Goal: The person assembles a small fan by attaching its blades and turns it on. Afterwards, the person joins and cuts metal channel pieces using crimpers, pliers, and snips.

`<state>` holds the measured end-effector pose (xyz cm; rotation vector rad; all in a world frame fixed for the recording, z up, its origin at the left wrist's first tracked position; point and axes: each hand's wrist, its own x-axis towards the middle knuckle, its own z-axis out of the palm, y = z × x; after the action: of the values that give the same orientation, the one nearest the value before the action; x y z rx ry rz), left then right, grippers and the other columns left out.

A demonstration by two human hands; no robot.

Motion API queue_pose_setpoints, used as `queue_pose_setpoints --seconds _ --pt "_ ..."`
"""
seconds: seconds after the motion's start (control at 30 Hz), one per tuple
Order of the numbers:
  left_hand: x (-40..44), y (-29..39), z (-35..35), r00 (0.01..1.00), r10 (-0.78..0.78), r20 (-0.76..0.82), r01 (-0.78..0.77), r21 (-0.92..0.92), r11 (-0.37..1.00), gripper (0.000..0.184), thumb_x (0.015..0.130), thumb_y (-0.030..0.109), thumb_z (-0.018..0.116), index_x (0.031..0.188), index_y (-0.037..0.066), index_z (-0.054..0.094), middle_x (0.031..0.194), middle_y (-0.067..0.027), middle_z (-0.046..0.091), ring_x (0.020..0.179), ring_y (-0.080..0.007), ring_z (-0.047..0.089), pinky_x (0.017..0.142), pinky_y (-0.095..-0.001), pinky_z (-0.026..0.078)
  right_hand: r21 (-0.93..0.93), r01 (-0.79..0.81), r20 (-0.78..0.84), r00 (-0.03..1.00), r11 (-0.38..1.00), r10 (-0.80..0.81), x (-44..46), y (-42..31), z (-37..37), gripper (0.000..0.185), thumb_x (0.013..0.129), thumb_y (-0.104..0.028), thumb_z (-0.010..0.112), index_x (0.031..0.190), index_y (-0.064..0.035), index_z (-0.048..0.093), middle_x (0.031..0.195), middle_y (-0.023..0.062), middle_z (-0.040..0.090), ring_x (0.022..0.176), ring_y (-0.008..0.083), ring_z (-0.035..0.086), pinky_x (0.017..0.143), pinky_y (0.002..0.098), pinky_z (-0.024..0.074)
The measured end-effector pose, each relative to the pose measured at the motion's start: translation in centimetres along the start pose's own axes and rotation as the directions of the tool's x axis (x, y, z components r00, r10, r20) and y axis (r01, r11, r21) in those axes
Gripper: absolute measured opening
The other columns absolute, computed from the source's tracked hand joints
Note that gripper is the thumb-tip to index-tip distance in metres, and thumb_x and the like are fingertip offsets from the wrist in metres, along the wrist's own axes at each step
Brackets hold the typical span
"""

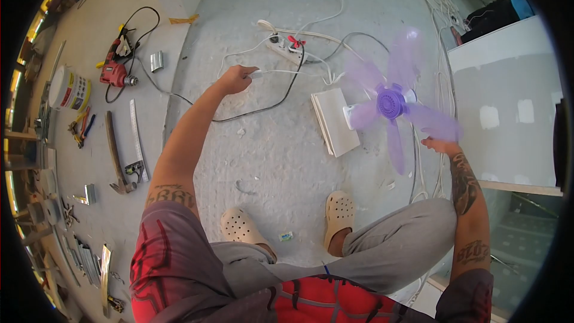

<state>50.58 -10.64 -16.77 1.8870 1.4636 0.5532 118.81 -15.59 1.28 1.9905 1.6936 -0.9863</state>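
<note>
My left hand (238,79) is stretched forward over the floor, its fingers closed on a white cable (275,71) near a small pale end piece. Ahead of it lies a white power strip (286,49) with several cords and a red plug (296,42). A purple fan (391,101) with translucent, partly blurred blades faces up, beside a stack of white boards (335,122). My right hand (441,145) is at the tip of the fan's lower right blade, fingers slightly apart and partly overlapped by the blade; contact with it is unclear.
On the left lie a red drill (113,73), a white bucket (69,90), pliers, a hammer (113,149) and a metal square (137,137). A large white panel (508,101) stands at right. Loose cables cross the floor. Part of another person shows at upper right.
</note>
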Motion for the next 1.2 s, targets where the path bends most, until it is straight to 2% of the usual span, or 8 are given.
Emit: queue_pose_setpoints --seconds 0.1,0.17,0.3,0.37,0.5,0.67,0.77,1.2 --pt "-0.2 0.6 -0.3 1.000 -0.018 -0.008 0.018 0.007 1.000 0.046 0.078 0.012 0.059 0.123 0.012 0.065 0.082 -0.0223 0.067 0.074 -0.0333 0.065 0.072 -0.0385 0.051 0.145 0.146 0.081 0.984 0.979 -0.159 1.7 2.9 0.0 0.058 0.087 -0.032 0.067 0.138 -0.0141 0.049 0.096 0.0074 0.064 0.083 0.0163 0.060 0.067 0.0323 0.0491" --pt "0.1 -0.1 0.2 0.997 0.043 -0.069 -0.042 0.010 0.999 0.045 0.077 0.013 0.059 0.122 0.012 0.066 0.088 -0.0210 0.068 0.080 -0.0336 0.066 0.076 -0.0392 0.052 0.018 -0.057 0.022 0.998 0.998 0.057 0.3 0.9 0.2 0.059 0.087 -0.034 0.066 0.139 -0.0142 0.048 0.099 0.0078 0.064 0.085 0.0170 0.061 0.069 0.0337 0.0499" --pt "-0.2 -0.7 0.1 0.996 0.086 0.005 -0.085 0.185 0.979 0.043 0.078 0.014 0.060 0.120 0.013 0.067 0.098 -0.0188 0.069 0.090 -0.0340 0.065 0.082 -0.0405 0.052 0.056 -0.105 0.023 0.994 0.993 0.103 -2.6 -1.6 -0.5 0.060 0.087 -0.035 0.066 0.140 -0.0152 0.046 0.104 0.0090 0.063 0.089 0.0184 0.061 0.072 0.0357 0.0510" --pt "-0.4 -0.5 0.0 0.996 0.008 -0.088 0.010 0.211 0.977 0.041 0.077 0.016 0.061 0.118 0.013 0.068 0.103 -0.0172 0.067 0.095 -0.0342 0.063 0.086 -0.0418 0.051 0.112 -0.157 0.005 0.988 0.981 0.157 -2.5 -0.8 -0.2 0.063 0.087 -0.036 0.067 0.142 -0.0162 0.044 0.108 0.0101 0.062 0.093 0.0201 0.062 0.076 0.0376 0.0520" --pt "-0.2 -1.0 -0.9 1.000 -0.006 -0.009 0.008 0.246 0.969 0.039 0.077 0.018 0.061 0.115 0.013 0.069 0.101 -0.0177 0.067 0.095 -0.0345 0.063 0.086 -0.0422 0.051 0.123 -0.167 0.027 0.986 0.978 0.165 -2.7 0.3 -0.2 0.063 0.086 -0.037 0.067 0.141 -0.0168 0.045 0.109 0.0106 0.062 0.094 0.0210 0.063 0.076 0.0385 0.0525" --pt "-0.3 -1.8 -2.4 0.998 -0.067 0.016 0.058 0.328 0.943 0.038 0.076 0.018 0.061 0.112 0.012 0.070 0.099 -0.0176 0.070 0.096 -0.0338 0.065 0.087 -0.0416 0.052 0.285 -0.154 0.075 0.988 0.946 0.138 -0.8 8.3 0.1 0.061 0.086 -0.036 0.067 0.139 -0.0157 0.047 0.110 0.0090 0.061 0.092 0.0213 0.063 0.072 0.0371 0.0513" --pt "-1.3 -2.8 -2.7 0.992 -0.121 0.032 0.101 0.365 0.926 0.036 0.076 0.017 0.060 0.110 0.011 0.071 0.099 -0.0184 0.070 0.097 -0.0336 0.065 0.087 -0.0417 0.051 0.225 -0.250 -0.003 0.966 0.942 0.257 -4.3 3.1 0.2 0.059 0.086 -0.037 0.067 0.139 -0.0166 0.047 0.111 0.0077 0.060 0.091 0.0205 0.063 0.073 0.0379 0.0512" --pt "-2.5 -4.1 -2.9 0.976 -0.196 0.093 0.133 0.460 0.878 0.033 0.077 0.018 0.058 0.106 0.012 0.073 0.103 -0.0185 0.069 0.099 -0.0348 0.064 0.089 -0.0428 0.051 0.243 -0.307 0.030 0.951 0.920 0.309 -5.3 5.5 0.9 0.058 0.089 -0.036 0.065 0.140 -0.0185 0.045 0.115 0.0080 0.058 0.095 0.0209 0.063 0.079 0.0437 0.0515"
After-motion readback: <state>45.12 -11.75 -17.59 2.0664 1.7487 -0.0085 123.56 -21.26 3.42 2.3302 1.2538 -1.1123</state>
